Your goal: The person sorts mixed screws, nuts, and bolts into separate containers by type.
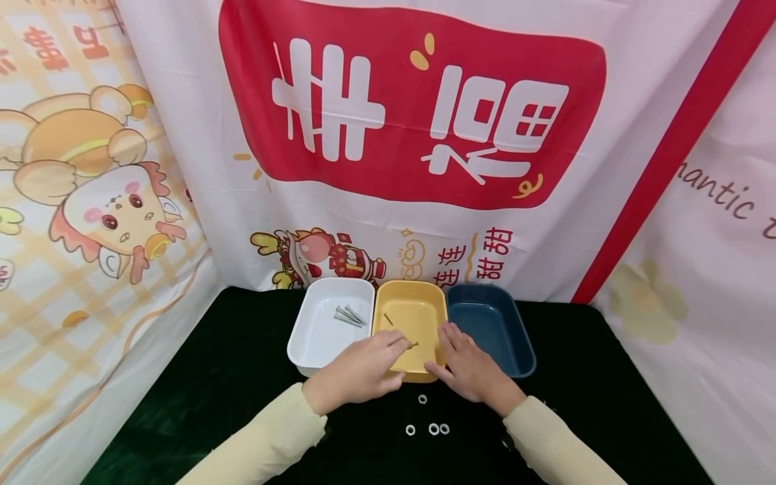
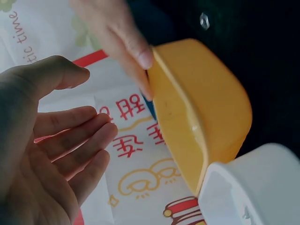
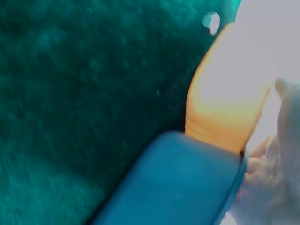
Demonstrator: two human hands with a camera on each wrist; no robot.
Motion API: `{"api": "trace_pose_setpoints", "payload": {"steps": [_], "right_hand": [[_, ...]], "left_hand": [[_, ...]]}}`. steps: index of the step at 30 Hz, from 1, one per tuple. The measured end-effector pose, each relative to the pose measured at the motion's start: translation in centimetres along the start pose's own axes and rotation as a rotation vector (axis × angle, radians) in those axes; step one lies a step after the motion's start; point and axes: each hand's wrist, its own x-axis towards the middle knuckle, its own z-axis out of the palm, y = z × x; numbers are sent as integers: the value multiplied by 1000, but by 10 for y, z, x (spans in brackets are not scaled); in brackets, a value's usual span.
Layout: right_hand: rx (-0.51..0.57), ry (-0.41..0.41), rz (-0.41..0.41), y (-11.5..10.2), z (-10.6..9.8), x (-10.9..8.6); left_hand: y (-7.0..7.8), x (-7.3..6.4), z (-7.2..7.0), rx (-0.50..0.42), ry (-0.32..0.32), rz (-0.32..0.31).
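Observation:
My left hand (image 1: 364, 367) is over the near left part of a yellow tray (image 1: 409, 291). In the left wrist view its fingers are loosely bent and the thumb stands apart, with nothing between them. A brass-coloured screw (image 1: 413, 345) shows just past its fingertips in the head view. Another such screw (image 1: 388, 319) lies farther back in the tray. My right hand (image 1: 469, 364) rests at the yellow tray's near right corner. Its fingers lie fairly straight along the rim beside the blue tray (image 1: 526, 340), the thumb at the front edge.
Left of the yellow tray, a white tray (image 1: 309, 337) holds several silver screws (image 1: 349, 316). Several hex nuts (image 1: 433, 429) lie on the dark green cloth (image 1: 200, 397) in front. A printed fabric backdrop (image 1: 412, 135) hangs close behind the trays.

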Motion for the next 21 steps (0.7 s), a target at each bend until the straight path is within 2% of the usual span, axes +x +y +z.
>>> {"api": "trace_pose_setpoints", "payload": {"steps": [6, 10, 13, 21], "right_hand": [[37, -21, -12, 15, -20, -13], [13, 0, 0, 28, -31, -24], [-8, 14, 23, 39, -37, -33], [-71, 92, 114, 72, -43, -56]], "left_hand": [[4, -7, 21, -57, -96, -48], [3, -10, 38, -86, -119, -53], [4, -13, 48, -110, -137, -58], [7, -13, 73, -217, -235, -128]]}}
